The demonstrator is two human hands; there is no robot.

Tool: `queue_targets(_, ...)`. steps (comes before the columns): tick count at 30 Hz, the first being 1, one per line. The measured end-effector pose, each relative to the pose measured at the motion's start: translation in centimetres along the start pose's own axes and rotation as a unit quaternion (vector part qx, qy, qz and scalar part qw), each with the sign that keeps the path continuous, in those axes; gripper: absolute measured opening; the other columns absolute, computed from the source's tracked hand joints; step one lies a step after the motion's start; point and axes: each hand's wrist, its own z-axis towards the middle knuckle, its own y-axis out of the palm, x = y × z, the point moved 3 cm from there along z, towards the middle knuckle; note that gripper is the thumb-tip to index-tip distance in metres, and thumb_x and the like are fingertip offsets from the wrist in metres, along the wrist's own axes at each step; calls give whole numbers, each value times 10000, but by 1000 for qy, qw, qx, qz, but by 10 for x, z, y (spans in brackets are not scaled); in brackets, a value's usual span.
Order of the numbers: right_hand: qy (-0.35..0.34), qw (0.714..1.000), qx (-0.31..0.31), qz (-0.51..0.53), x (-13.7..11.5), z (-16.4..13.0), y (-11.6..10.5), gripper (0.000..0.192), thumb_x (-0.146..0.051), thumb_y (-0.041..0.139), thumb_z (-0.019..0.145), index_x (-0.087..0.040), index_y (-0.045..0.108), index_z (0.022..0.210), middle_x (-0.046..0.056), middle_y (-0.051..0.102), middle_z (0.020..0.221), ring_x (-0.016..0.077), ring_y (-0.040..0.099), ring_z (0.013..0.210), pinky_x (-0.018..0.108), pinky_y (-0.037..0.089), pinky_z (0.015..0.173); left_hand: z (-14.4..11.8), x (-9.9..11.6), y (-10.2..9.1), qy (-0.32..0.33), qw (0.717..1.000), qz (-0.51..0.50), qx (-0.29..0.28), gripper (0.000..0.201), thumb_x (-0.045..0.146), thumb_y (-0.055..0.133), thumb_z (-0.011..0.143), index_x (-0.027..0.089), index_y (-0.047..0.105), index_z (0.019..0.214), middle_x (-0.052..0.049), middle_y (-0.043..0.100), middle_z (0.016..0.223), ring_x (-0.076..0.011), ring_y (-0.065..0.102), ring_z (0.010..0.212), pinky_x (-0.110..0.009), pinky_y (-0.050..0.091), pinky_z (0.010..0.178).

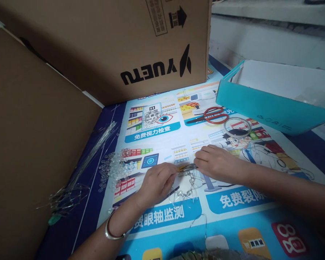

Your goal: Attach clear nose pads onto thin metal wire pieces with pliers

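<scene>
My left hand, with a metal bangle on its wrist, is closed in a pinch on the yellowish end of a small bundle of thin wires. From the other side, the fingers of my right hand are closed on the grey end of that bundle. Just below, between the hands, a loop of clear beads on wire hangs or lies against the printed sheet. Its joint with the bundle is partly hidden by my fingers. Left of my left hand is a heap of clear beads.
Red-handled scissors and a clear ring-shaped roll lie beyond my right hand. A teal box stands at the right. Cardboard walls the back and left. A long wire bundle lies at the left; small beads lie farther back.
</scene>
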Motion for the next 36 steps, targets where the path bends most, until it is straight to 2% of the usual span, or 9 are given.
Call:
queue_targets(8, 90, 996, 9, -19, 20, -2, -1, 226, -279, 425, 895, -135, 597, 918, 94, 563, 904, 208, 467, 895, 335, 325, 777, 0, -12, -7, -117, 989, 56, 75, 82, 153, 440, 841, 188, 510, 864, -37, 609, 859, -158, 560, 788, -281, 431, 695)
queue_targets(12, 127, 991, -2, -45, 28, -1, 2, 227, -319, 481, 870, -136, 606, 921, 102, 572, 909, 237, 468, 932, 369, 319, 804, 2, -16, -7, -167, 982, 50, 74, 82, 162, 441, 838, 187, 520, 843, -18, 588, 790, -141, 534, 709, -255, 411, 635)
queue_targets(15, 133, 989, 4, -60, 24, 0, -6, 268, -359, 545, 827, -134, 607, 958, 122, 579, 957, 275, 455, 988, 404, 311, 825, 3, -16, -8, -181, 980, 19, 76, 77, 193, 454, 845, 188, 531, 845, -12, 578, 762, -135, 529, 690, -246, 413, 624)
queue_targets(17, 117, 992, 1, -52, 10, -1, -17, 259, -353, 540, 828, -136, 608, 951, 122, 589, 945, 272, 473, 957, 391, 329, 791, 4, -16, -9, -190, 979, -2, 71, 86, 223, 456, 856, 187, 534, 846, -8, 571, 744, -130, 525, 675, -242, 412, 614)
queue_targets(20, 14, 998, -56, 18, -35, -6, -29, 195, -341, 503, 849, -175, 603, 872, 71, 595, 819, 214, 509, 773, 343, 358, 679, 5, -15, -11, -197, 978, -30, 61, 106, 242, 446, 868, 187, 534, 848, -1, 569, 733, -125, 526, 668, -236, 409, 605)
queue_targets(23, -55, 994, -87, 41, -81, -13, -27, 203, -367, 582, 773, -165, 600, 791, 65, 562, 702, 207, 489, 652, 337, 348, 581, 5, -15, -13, -191, 978, -44, 69, 117, 235, 436, 870, 190, 542, 850, 1, 575, 738, -125, 532, 674, -238, 416, 619)
queue_targets(25, -62, 994, -91, 6, -100, -15, -20, 136, -267, 594, 743, -135, 607, 771, 93, 557, 690, 199, 473, 603, 329, 329, 532, 4, -16, -13, -190, 978, -46, 75, 121, 230, 432, 868, 191, 546, 852, 1, 579, 741, -127, 534, 677, -242, 423, 633)
queue_targets(31, -109, 989, -99, 5, -117, -11, -9, 154, -243, 548, 741, -110, 622, 763, 101, 517, 624, 187, 441, 528, 294, 271, 434, 4, -17, -12, -197, 977, -43, 69, 126, 233, 431, 869, 191, 549, 861, 2, 579, 728, -132, 538, 679, -248, 428, 646)
queue_targets(36, -90, 986, -142, -9, -117, -7, -4, 89, -187, 585, 693, -109, 614, 728, 104, 515, 614, 192, 448, 532, 294, 296, 424, 5, -16, -12, -187, 979, -47, 67, 143, 237, 426, 875, 191, 557, 840, 0, 572, 730, -127, 532, 682, -236, 418, 626)
